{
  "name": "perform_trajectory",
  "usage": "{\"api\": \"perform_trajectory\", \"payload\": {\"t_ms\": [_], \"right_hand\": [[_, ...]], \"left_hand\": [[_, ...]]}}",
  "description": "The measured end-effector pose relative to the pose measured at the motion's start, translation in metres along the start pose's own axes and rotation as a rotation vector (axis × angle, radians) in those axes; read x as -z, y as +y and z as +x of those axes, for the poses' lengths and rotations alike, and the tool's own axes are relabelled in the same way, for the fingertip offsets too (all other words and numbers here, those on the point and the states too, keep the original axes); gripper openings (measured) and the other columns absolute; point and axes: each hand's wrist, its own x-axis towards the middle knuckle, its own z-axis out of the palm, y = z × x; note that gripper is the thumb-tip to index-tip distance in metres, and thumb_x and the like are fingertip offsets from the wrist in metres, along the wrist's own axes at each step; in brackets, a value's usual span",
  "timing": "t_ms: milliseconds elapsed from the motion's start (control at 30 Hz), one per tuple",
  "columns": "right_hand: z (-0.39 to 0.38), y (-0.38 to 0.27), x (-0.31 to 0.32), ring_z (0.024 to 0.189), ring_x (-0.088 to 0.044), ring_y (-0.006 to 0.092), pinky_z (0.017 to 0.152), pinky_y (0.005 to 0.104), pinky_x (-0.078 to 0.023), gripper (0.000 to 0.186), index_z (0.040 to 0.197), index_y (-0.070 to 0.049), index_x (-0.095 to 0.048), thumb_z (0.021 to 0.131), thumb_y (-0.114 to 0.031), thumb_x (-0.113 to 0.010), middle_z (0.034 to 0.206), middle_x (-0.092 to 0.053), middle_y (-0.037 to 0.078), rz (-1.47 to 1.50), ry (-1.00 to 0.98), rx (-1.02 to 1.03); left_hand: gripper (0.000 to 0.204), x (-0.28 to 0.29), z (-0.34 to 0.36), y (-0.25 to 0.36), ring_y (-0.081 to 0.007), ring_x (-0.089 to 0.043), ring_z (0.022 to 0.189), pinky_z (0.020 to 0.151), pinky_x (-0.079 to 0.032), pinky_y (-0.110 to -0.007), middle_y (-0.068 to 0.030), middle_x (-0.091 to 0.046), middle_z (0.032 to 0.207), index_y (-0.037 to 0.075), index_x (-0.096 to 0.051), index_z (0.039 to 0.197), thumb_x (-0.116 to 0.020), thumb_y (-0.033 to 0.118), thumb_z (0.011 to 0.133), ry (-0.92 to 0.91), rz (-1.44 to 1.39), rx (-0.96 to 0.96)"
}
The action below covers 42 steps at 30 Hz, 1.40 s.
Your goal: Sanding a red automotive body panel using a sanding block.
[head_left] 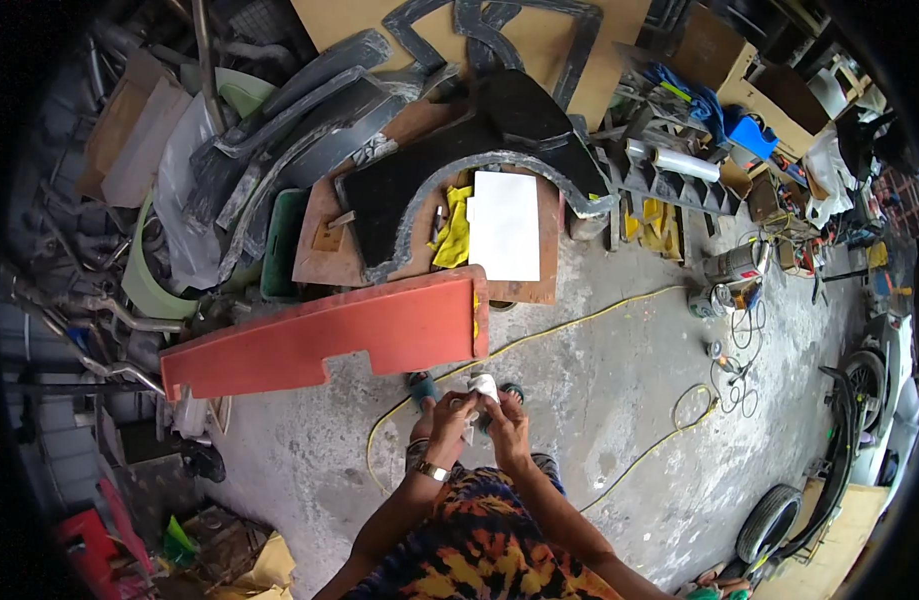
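Both hands are meeting in front of the chest, over the concrete floor (619,330). Left hand (450,413) and right hand (506,415) are both gripping a small white piece (484,385), fingers curled tight around it from either side; it is sticking up just above the fingertips. Too small to tell what the piece is. Left wrist is wearing a gold watch (432,470).

Piece is sitting just below the right end of a long red panel (329,335), which is lying across the floor ahead of the person. A yellow cord (579,322) is running over the floor past the hands on the right and looping back under them. Behind the red panel a black moulded part (459,160) is resting on a brown board (524,290), with a white sheet (505,225) and a yellow rag (455,230) on it. A tyre (767,520) is lying lower right, well apart from the hands.
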Motion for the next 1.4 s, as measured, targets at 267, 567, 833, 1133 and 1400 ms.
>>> {"api": "perform_trajectory", "payload": {"t_ms": [267,567,833,1133,1400], "right_hand": [[0.054,0.053,0.003,0.083,-0.062,0.0086,0.072,0.0244,-0.046,0.017,0.107,-0.003,-0.067,0.094,-0.013,-0.068,0.095,-0.071,0.002,-0.028,0.100,-0.005],[0.180,0.100,-0.016,0.093,-0.065,0.0232,0.103,0.0438,-0.039,0.019,0.099,-0.004,-0.066,0.085,-0.014,-0.074,0.095,-0.070,0.007,-1.009,0.371,0.264],[0.243,0.156,-0.010,0.103,-0.061,0.0228,0.117,0.0571,-0.017,0.023,0.102,-0.014,-0.064,0.082,-0.019,-0.075,0.097,-0.065,0.003,-1.474,0.355,0.380],[0.295,0.175,-0.018,0.104,-0.059,0.0217,0.116,0.0597,-0.016,0.038,0.108,-0.019,-0.064,0.074,-0.009,-0.077,0.100,-0.059,0.000,-1.668,0.161,0.608],[0.300,0.183,-0.002,0.106,-0.059,0.0212,0.114,0.0606,-0.019,0.043,0.111,-0.022,-0.065,0.071,-0.010,-0.077,0.100,-0.059,0.000,-1.792,0.006,0.598]], "left_hand": [[0.031,0.020,0.038,0.018,-0.0135,-0.061,0.072,0.060,-0.047,-0.024,-0.0038,-0.061,0.086,0.001,-0.056,0.115,-0.070,0.020,0.095,0.011,0.344,0.125],[0.040,0.250,0.132,-0.061,-0.0293,-0.063,0.102,0.084,-0.052,-0.040,-0.0154,-0.064,0.106,0.006,-0.055,0.122,-0.067,0.011,0.084,-0.055,1.118,0.039],[0.044,0.351,0.187,-0.106,-0.0351,-0.062,0.106,0.097,-0.047,-0.047,-0.0153,-0.067,0.110,0.005,-0.056,0.126,-0.063,0.009,0.083,-0.535,1.566,-0.217],[0.032,0.353,0.211,-0.092,-0.0310,-0.061,0.100,0.093,-0.047,-0.044,-0.0138,-0.064,0.099,0.007,-0.058,0.104,-0.069,0.010,0.075,-0.440,1.692,-0.204],[0.032,0.344,0.213,-0.089,-0.0313,-0.061,0.098,0.093,-0.046,-0.044,-0.0126,-0.063,0.096,0.007,-0.057,0.101,-0.071,0.012,0.073,-0.414,1.697,-0.138]]}}
